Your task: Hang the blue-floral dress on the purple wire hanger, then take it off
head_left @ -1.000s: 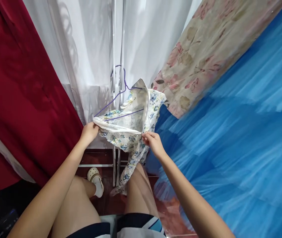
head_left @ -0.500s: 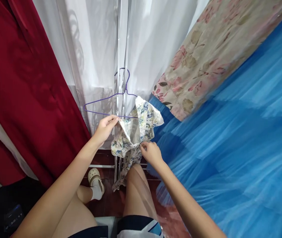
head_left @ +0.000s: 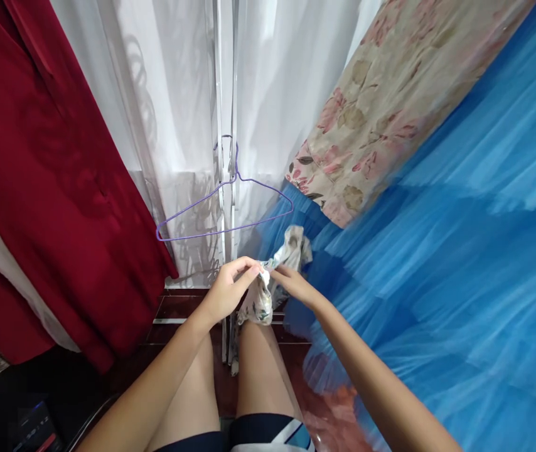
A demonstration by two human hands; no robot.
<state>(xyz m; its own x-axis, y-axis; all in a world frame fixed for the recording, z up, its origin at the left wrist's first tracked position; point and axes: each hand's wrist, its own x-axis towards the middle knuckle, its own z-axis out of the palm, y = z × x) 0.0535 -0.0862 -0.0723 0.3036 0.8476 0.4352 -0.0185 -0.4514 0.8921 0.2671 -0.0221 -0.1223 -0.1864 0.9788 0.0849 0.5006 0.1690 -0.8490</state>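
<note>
A small white garment with a floral print (head_left: 259, 304) hangs bunched between my two hands, just above my right knee. My left hand (head_left: 230, 285) pinches its edge between thumb and fingers. From the other side my right hand (head_left: 294, 284) grips the cloth, its fingertips partly hidden by the fabric. One part of the garment sticks up beyond my right hand. Above both hands a purple wire hanger (head_left: 216, 235) hangs bare on the white metal rack pole (head_left: 226, 251), apart from the garment.
White curtains (head_left: 178, 81) hang behind the rack. To the left are dark red drapes (head_left: 61, 188); to the right, a beige floral cloth (head_left: 366, 138) and a large blue tulle skirt (head_left: 428, 270). A dark device with a lit screen (head_left: 37, 430) sits at lower left.
The garment has come off the hanger and dropped lower, bunched together. My left hand has moved right and down, closer to my right hand. The hanger now hangs bare.
</note>
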